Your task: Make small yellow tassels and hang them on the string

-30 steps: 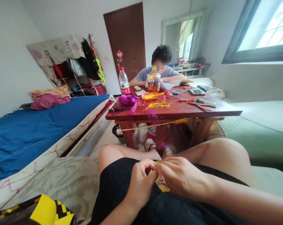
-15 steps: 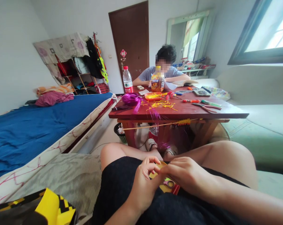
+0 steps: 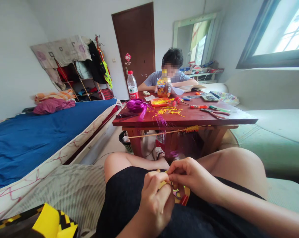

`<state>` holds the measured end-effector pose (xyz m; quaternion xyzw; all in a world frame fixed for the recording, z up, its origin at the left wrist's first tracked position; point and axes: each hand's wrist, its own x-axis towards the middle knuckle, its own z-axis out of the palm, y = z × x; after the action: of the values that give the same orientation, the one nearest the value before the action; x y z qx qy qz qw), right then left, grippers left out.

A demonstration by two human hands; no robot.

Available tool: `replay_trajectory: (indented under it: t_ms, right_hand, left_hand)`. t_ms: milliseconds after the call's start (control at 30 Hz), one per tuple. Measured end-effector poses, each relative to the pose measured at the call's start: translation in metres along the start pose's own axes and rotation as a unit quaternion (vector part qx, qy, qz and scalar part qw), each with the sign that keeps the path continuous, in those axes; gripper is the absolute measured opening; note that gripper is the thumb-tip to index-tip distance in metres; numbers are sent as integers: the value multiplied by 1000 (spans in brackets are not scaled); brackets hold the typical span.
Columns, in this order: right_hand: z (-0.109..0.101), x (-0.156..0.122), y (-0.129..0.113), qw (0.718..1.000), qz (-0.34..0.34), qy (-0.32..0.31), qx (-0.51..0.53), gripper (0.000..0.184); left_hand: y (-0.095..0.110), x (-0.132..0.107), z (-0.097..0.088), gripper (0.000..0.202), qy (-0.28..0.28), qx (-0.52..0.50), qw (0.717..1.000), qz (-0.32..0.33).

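Over my lap, my left hand (image 3: 156,195) is curled closed, with a small tan tip (image 3: 158,170) poking out just above its fingers. My right hand (image 3: 194,180) pinches thumb against fingers right beside the left fingertips. What the two hands hold is too small and covered to name. Beneath them, on the dark cloth over my legs, rests a yellow tray-like piece (image 3: 187,191), mostly hidden by the hands. On it I see part of a scissors handle (image 3: 176,193) and a red object (image 3: 183,200).
Ahead stands a red-brown table (image 3: 189,116) bearing purple strands (image 3: 137,106), scattered yellow pieces (image 3: 170,112), an orange tray (image 3: 153,103), pliers (image 3: 214,113) and a water bottle (image 3: 132,87). Across it sits a person (image 3: 149,79). A black-and-yellow container (image 3: 46,221) is at lower left.
My left hand has gone from loosely bent fingers to a closed grip. My right hand has risen slightly and turned, its fingertips still close to the left's. The view has shifted a little.
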<state>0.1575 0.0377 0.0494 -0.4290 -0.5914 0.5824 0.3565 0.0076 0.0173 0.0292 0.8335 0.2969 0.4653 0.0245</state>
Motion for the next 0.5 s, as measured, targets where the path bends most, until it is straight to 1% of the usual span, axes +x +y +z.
replay_trajectory:
  t_ms: [100,167,233,300,367,400,433,467,500]
  right_hand:
    - [-1,4,0,999,15,-24,22,28]
    - [-1,6,-1,999,18,-31,21,32]
    - [-1,7,-2,999,16,-30,10,35]
    - [0,5,-4,1000,3,-20,-13,34]
    - [0,2,-7,999,-18,8,-44,29]
    - [-1,0,-9,995,-43,24,-84,24]
    - [-1,-3,-11,985,-84,34,-145,20]
    - [-3,-6,-12,963,-146,36,-223,19]
    - [-4,-9,-12,924,-222,27,-310,20]
  left_hand:
    - [-5,-1,-2,15,-4,39,993,111]
    - [-8,0,-4,14,-10,63,987,150]
    - [-10,2,-6,12,-24,75,985,155]
    - [-11,4,-7,12,-37,62,988,134]
    - [-10,9,-7,13,-44,14,996,78]
    - [-10,11,-7,13,-46,-22,998,28]
    - [-9,14,-8,13,-51,-67,996,-41]
    - [-9,17,-8,12,-61,-122,983,-125]
    - [-8,21,-8,13,-72,-187,955,-218]
